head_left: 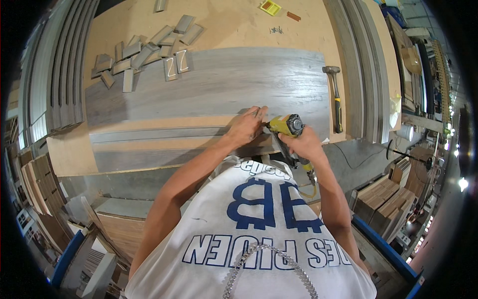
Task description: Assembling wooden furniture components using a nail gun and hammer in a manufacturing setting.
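Note:
My right hand point(303, 143) grips a yellow-and-black nail gun point(286, 125), with a hose running down from its handle. The gun's nose points left, close to my left hand point(247, 127). That hand is bent over the right part of a narrow grey wood strip point(159, 132) near the bench's front edge, its fingers drawn together; what lies under them is hidden. Beyond both hands lies a wide grey wood-grain panel point(209, 84). Two small wood blocks point(171, 70) on its far edge carry white squiggles that look like glue.
Many small grey blocks point(144, 52) are heaped at the back left. A hammer point(334, 97) lies right of the panel. Stacked long boards flank both sides point(59, 65) of the workbench point(229, 22). A yellow box point(270, 7) and loose fasteners point(276, 30) sit at the back.

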Demonstrator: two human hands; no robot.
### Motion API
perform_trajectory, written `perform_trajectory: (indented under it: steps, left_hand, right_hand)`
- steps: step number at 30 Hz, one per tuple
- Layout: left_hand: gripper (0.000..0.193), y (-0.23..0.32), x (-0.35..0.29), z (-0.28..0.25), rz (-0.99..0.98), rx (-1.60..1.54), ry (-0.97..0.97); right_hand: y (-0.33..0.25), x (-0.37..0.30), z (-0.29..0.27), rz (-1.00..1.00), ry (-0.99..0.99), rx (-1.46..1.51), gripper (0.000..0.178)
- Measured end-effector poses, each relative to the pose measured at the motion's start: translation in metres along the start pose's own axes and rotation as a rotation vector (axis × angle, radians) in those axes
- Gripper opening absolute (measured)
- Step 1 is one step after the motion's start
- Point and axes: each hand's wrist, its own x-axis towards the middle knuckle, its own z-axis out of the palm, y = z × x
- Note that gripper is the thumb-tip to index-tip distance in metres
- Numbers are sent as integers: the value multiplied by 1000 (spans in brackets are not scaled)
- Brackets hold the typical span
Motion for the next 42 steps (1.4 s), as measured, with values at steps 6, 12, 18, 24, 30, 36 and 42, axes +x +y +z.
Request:
perform_trajectory:
  steps: [6, 12, 18, 24, 30, 36, 42]
  left_hand:
    - [67, 3, -1, -2, 16, 2, -8]
    - [63, -3, 0, 7, -43, 11, -18]
    - [65, -6, -1, 9, -80, 26, -57]
    - [64, -6, -1, 9, 14, 45, 8]
    - [72, 11, -1, -3, -121, -10, -14]
    - [68, 4, -20, -30, -166, 291, 39]
    - [49, -13, -41, -41, -123, 323, -1]
  right_hand:
    - [17, 14, 2, -11, -5, 139, 38]
    - [22, 29, -1, -33, -4, 154, 39]
    - [20, 31, 1, -12, 19, 118, 39]
    - [6, 23, -1, -9, 39, 54, 41]
    - [6, 19, 1, -48, 75, 54, 38]
    - [48, 11, -2, -7, 237, -88, 40]
    - [42, 3, -8, 33, 222, -90, 41]
